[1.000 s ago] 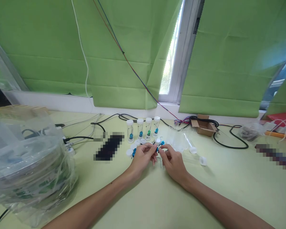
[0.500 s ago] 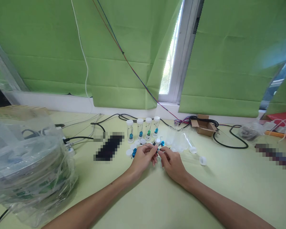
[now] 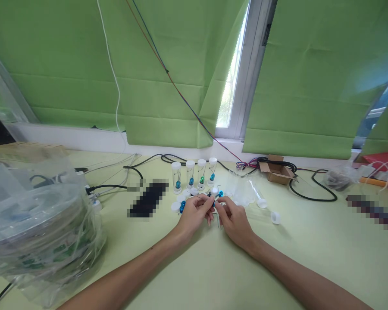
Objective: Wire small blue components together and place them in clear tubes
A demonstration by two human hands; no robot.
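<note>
My left hand [image 3: 192, 213] and my right hand [image 3: 235, 218] meet above the table, fingertips nearly together. Between them is a small blue metal part [image 3: 214, 204], pinched by the left thumb and fingers and by the right fingertips; fingers cover most of it. Below the fingertips shows a thin L-shaped rod [image 3: 217, 220]; whether a hand holds it is unclear. More blue parts lie beside the left wrist [image 3: 182, 206] and beyond the right fingers [image 3: 220, 193]. White caps [image 3: 175, 207] lie left of my hands. Several capped clear tubes [image 3: 190, 174] stand behind, each with a coloured part inside.
Clear empty tubes [image 3: 242, 193] and loose white caps [image 3: 275, 218] lie to the right. Farther back are a small cardboard box [image 3: 277, 172] and black cables [image 3: 330, 196]. A plastic-wrapped spool [image 3: 45, 241] fills the left, near a pixelated dark object [image 3: 148, 200].
The hands stay in nearly the same place. The right fingertips shift slightly at the small blue part, and more of its blue shows between the fingers.
</note>
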